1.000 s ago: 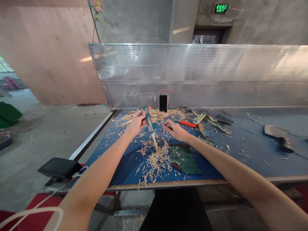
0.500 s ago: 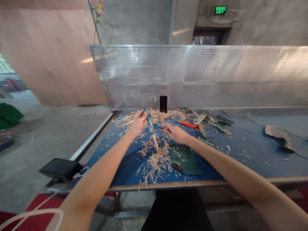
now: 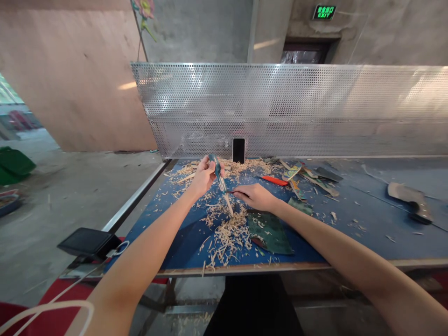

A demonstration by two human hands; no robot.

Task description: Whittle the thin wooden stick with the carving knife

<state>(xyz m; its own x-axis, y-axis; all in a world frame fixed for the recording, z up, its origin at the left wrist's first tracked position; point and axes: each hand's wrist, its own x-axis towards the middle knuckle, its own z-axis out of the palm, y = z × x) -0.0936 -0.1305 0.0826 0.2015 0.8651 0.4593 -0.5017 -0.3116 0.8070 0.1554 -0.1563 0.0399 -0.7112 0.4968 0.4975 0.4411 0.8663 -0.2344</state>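
My left hand [image 3: 203, 176] grips the upper end of a green-painted wooden stick [image 3: 220, 182], held tilted with its bare whittled tip resting in a pile of wood shavings [image 3: 227, 231] on the blue tabletop [image 3: 364, 219]. My right hand [image 3: 255, 196] holds a small red-handled knife [image 3: 231, 192] with its blade against the stick's lower part. A green sheet [image 3: 268, 231] lies just under my right forearm.
A phone [image 3: 238, 150] leans upright against the perforated metal screen [image 3: 297, 107] at the back. A red cutter [image 3: 275, 180] and several painted wood offcuts [image 3: 308, 179] lie to the right, a cleaver-like tool [image 3: 408, 198] farther right. A black tablet [image 3: 86, 241] sits off the table's left edge.
My right hand has moved left, bringing the knife up to the stick. The left hand has shifted slightly, still gripping the stick.
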